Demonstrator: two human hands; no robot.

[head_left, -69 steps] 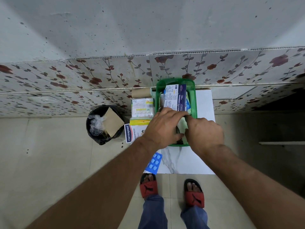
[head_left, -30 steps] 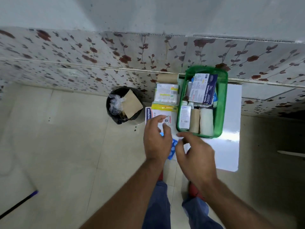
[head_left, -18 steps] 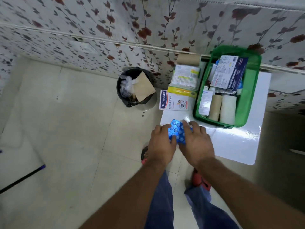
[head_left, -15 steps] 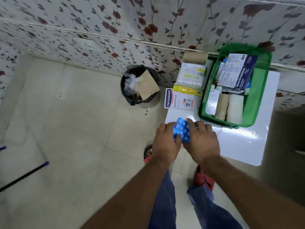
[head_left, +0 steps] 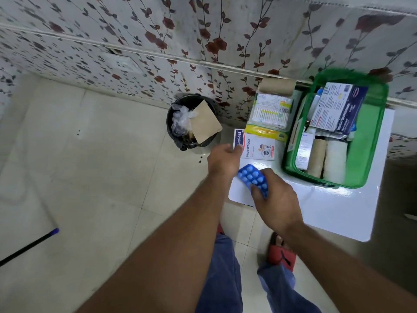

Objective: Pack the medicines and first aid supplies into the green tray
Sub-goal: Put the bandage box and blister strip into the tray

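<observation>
The right hand (head_left: pixel 274 199) grips a blue blister strip of tablets (head_left: pixel 253 179) just in front of the green plastic tray (head_left: pixel 365 141) on the white worktop (head_left: pixel 327 211), while the left hand (head_left: pixel 223 161), fingers loosely curled, touches the white plaster box (head_left: pixel 256 147) left of that tray.

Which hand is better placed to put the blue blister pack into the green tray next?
Right. The right hand already holds the blue blister pack and is nearer the green tray; the left hand is reaching to the Hansaplast box.
</observation>
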